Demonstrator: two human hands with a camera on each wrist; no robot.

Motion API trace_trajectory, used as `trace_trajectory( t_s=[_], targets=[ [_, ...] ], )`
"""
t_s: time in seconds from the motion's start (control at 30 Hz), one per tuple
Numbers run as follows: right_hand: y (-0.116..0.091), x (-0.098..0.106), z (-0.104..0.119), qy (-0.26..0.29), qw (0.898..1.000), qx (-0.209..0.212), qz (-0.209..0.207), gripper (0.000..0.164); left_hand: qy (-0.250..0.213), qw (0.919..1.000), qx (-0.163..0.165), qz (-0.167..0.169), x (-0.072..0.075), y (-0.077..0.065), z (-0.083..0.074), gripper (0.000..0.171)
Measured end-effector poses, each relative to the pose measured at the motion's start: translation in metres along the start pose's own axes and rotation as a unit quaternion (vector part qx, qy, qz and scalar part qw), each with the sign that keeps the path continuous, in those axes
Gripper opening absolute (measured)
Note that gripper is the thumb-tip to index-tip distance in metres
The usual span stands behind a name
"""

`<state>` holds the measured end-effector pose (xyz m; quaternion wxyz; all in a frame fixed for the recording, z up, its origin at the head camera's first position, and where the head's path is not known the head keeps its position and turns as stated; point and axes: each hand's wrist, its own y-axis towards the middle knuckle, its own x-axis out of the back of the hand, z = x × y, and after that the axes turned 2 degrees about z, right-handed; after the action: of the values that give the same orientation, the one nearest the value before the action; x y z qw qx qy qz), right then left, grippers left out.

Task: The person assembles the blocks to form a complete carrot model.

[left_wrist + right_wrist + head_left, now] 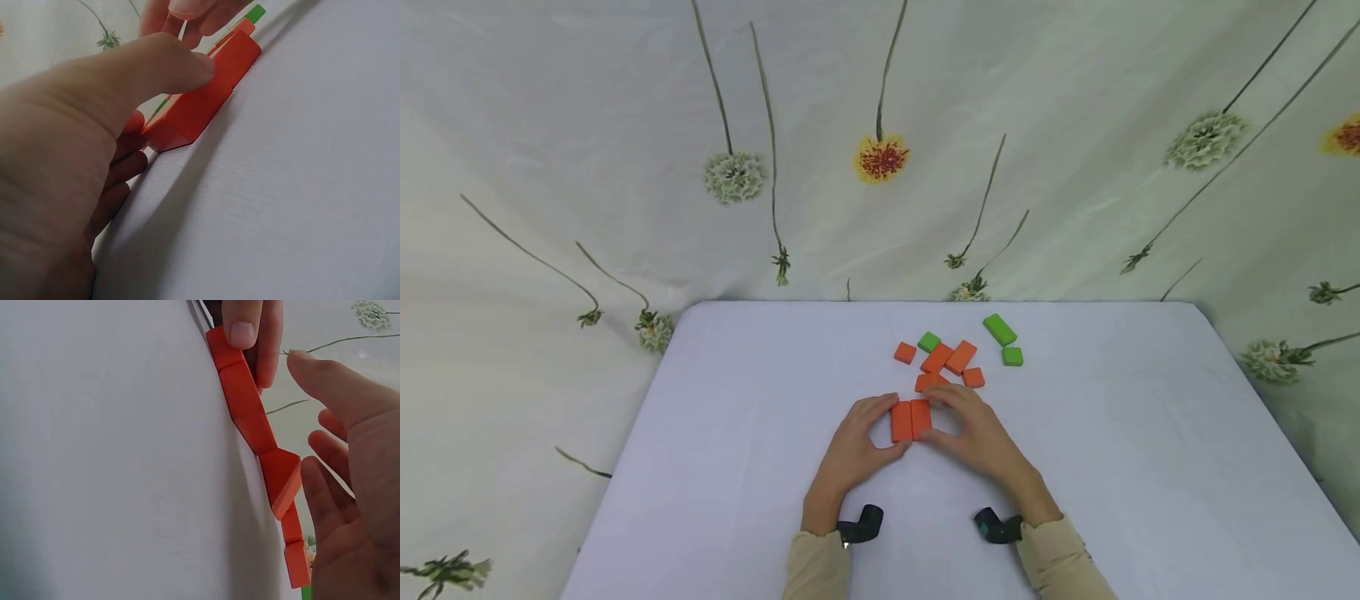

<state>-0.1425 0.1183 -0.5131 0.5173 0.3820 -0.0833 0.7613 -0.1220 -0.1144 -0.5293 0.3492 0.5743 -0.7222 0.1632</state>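
Two orange rectangular blocks lie side by side on the white table, long sides together. My left hand [854,450] holds the left orange block [902,422], its thumb at the near end and fingers at the far end. The left wrist view shows that thumb against an orange face [206,106]. Around the right orange block [921,419] hovers my right hand [976,432], thumb and fingers spread. In the right wrist view, the right thumb [331,387] stands apart from the orange blocks [247,400]. Right fingertips partly cover another orange block [927,382] just beyond.
Farther back are two more long orange blocks [961,357], small orange blocks [906,352], a small green block [929,342], and a long green block [999,329] with another small green one [1012,357] near it. A flower-printed cloth [820,217] hangs behind the table [737,433].
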Motion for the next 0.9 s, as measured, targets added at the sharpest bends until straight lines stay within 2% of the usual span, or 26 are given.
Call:
trace_trajectory(
  t_s=[0.13,0.3,0.5,0.7,0.9],
  targets=[
    [0.005,0.007,0.001,-0.006,1.000,-0.005,-0.025,0.054,0.000,1.0000,0.004,-0.006,-0.001,-0.001,0.000,0.065],
    [0.015,0.017,-0.001,-0.036,0.996,-0.061,-0.055,0.050,0.005,0.9998,0.012,-0.017,-0.001,0.000,-0.001,0.067],
    [0.029,0.026,-0.017,-0.072,0.988,-0.110,-0.083,0.044,0.003,0.9997,0.020,-0.014,0.001,0.001,-0.002,0.066],
    [0.039,0.030,-0.029,-0.095,0.981,-0.154,-0.074,0.051,0.009,0.9996,0.025,-0.007,0.002,0.001,-0.002,0.061],
    [0.045,0.031,-0.038,-0.087,0.981,-0.163,-0.059,0.056,0.007,0.9996,0.024,-0.010,0.002,0.001,-0.002,0.058]
  ],
)
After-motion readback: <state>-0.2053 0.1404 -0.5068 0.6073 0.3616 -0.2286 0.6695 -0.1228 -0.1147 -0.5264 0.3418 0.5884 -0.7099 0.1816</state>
